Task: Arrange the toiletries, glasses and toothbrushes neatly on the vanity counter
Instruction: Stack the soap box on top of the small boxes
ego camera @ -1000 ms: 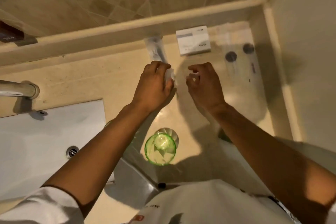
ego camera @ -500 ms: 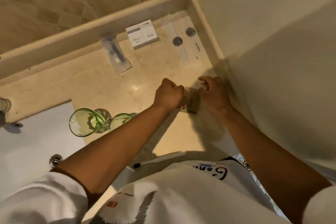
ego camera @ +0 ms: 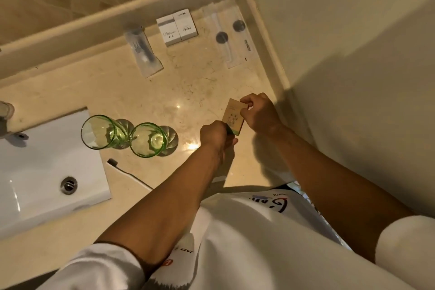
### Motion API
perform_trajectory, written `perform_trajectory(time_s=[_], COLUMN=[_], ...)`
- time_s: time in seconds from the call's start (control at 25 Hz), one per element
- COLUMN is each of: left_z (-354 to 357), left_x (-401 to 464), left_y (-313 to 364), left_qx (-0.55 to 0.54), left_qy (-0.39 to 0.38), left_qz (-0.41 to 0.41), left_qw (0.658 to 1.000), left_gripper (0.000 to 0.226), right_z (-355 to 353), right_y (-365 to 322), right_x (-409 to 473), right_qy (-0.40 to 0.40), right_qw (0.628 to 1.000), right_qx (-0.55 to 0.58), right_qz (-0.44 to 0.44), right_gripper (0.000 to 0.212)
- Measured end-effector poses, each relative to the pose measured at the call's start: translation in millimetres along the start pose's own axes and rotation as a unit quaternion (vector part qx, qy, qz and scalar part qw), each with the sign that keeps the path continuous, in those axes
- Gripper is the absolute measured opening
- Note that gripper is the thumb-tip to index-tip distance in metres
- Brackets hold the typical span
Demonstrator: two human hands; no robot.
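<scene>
Hands meeting over a small brown carton point(ego camera: 233, 117) near the right edge of the marble desk point(ego camera: 146, 92), left hand point(ego camera: 217, 135) with fingers curled on its near end, right hand point(ego camera: 260, 113) pinching the far corner. Likely light, stiff card, crushable if squeezed, best held by its edges. Beyond: two green glasses point(ego camera: 124, 135) by the sink point(ego camera: 47, 167), white boxes point(ego camera: 177, 27) and wrapped toothbrushes point(ego camera: 229, 35) along the back

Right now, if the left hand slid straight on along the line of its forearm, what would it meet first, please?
The left hand already grips the brown box's near end, so it meets that first, then the right hand on the far end. Depth is hard to judge.
</scene>
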State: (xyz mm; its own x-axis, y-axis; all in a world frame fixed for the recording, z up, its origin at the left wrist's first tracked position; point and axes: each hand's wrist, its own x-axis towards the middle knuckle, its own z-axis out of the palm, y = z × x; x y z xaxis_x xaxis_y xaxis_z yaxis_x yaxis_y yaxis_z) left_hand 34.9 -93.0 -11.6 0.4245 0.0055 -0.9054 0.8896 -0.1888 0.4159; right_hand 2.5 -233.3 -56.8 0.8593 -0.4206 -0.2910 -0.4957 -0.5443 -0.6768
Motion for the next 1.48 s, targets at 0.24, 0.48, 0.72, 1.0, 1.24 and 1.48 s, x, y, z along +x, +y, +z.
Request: perform_trajectory(time_s=[0.24,0.48,0.72,1.0,1.24,1.48], left_z=[-14.8,-39.6,-53.3,-56.9,-59.0,-58.3], left_x=[8.6,36.0,76.6,125.7,143.1,149.3], left_y=[40.3,123.7,194.2,238.1,244.9,249.3], left_qx=[0.05,0.1,0.154,0.214,0.21,0.224], left_qy=[0.047,0.131,0.171,0.173,0.167,0.17], left_qz=[0.104,0.222,0.295,0.367,0.393,0.397], left_qw=[0.992,0.961,0.927,0.888,0.879,0.874], left_gripper=[0.033,0.027,0.039,0.044,0.041,0.039], right_z=[0.8,1.5,19.1,41.3,46.8,50.4], right_y=[-29.6,-98.1,-135.6,-142.8,-138.8,-141.8], right_x=[19.3,83.0,157.9,228.7,244.1,249.1], right_qy=[0.052,0.057,0.072,0.061,0.046,0.062], right_qw=[0.997,0.995,0.993,0.998,0.999,0.998], right_qx=[0.06,0.078,0.088,0.01,-0.007,-0.001], right_qz=[0.018,0.028,-0.015,-0.021,-0.022,-0.024], right_gripper=[0.025,0.034,0.034,0.033,0.032,0.03])
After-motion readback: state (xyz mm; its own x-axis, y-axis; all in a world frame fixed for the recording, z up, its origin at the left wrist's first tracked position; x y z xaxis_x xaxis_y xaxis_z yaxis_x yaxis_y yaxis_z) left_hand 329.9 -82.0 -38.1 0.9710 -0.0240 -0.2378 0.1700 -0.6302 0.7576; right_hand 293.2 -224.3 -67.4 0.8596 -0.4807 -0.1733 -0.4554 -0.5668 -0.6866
